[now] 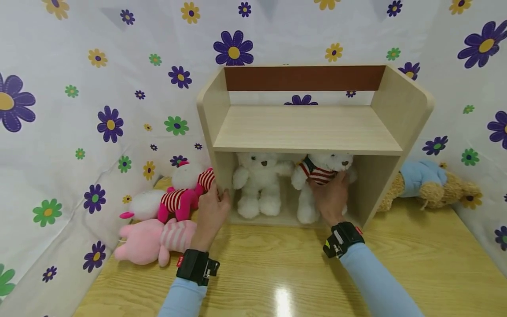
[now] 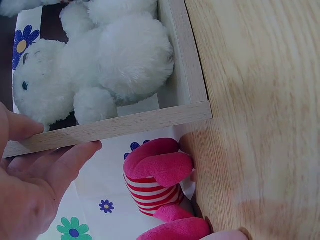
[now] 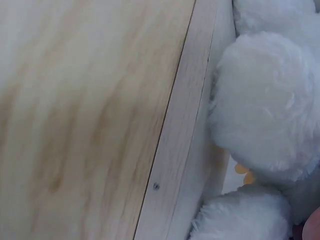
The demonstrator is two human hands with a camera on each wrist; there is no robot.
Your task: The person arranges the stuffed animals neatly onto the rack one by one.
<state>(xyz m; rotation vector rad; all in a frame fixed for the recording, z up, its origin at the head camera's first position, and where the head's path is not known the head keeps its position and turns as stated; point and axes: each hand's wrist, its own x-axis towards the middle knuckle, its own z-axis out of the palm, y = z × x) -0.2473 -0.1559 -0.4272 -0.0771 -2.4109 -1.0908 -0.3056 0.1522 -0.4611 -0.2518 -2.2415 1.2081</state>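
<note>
A light wooden shelf (image 1: 305, 127) stands on the table. My left hand (image 1: 211, 215) holds its left side panel (image 2: 125, 123), thumb inside and fingers outside in the left wrist view. In the lower compartment a plain white teddy bear (image 1: 259, 187) sits on the left. To its right sits a white teddy bear in a striped sweater (image 1: 306, 204), gripped at the chest by my right hand (image 1: 332, 198). My right fingertips are mostly hidden in the fur. The right wrist view shows a white furry paw (image 3: 265, 100) beside the shelf's bottom edge (image 3: 175, 135).
Left of the shelf lie a pink plush pig (image 1: 144, 244) and white-headed plush toys in pink and red stripes (image 1: 174, 200). On the right a brown teddy bear in a blue top (image 1: 425, 180) lies on its side. A flowered cloth (image 1: 130, 66) hangs behind the wooden table (image 1: 253, 273).
</note>
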